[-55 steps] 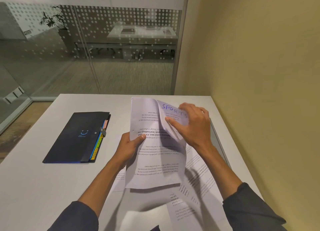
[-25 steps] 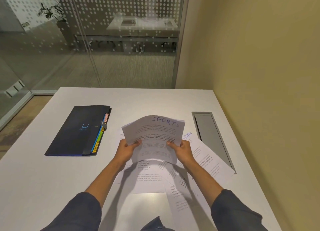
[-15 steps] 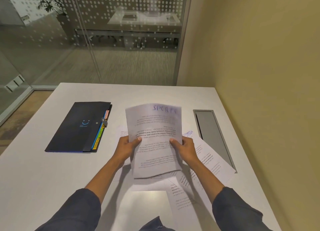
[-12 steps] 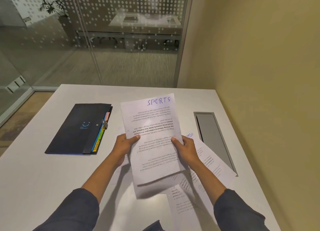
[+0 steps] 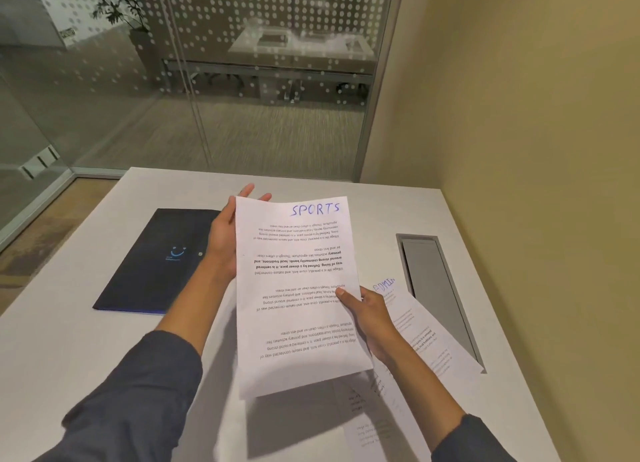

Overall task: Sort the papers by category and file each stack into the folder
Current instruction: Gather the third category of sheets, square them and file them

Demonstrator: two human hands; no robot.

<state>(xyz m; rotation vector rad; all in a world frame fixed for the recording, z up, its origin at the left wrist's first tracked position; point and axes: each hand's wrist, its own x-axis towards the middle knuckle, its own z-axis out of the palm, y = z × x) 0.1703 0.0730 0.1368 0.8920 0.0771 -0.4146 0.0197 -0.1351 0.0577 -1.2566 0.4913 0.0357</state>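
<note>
Here, over the middle of the white bench (image 5: 86,340), a sheet headed SPORTS (image 5: 294,288) in blue ink, held above the surface with its printed lines upside down to the camera. Right hand (image 5: 369,318) at the sheet's four o'clock edge, thumb on top and fingers curled underneath, pinching the paper. Left hand (image 5: 227,233) at the ten o'clock edge, palm against the side of the sheet, fingers straight and spread past the top corner, gripping nothing. Dark folder (image 5: 156,261) flat on the bench at nine o'clock from the sheet, closed, a small blue smile mark on its cover, partly behind the left wrist. Sheet headed ADMIN (image 5: 420,330) flat on the bench at four o'clock, under the right hand. More printed papers (image 5: 370,416) at six o'clock, overlapping. Grey recessed hatch (image 5: 436,288) at three o'clock, beside the ADMIN sheet.
</note>
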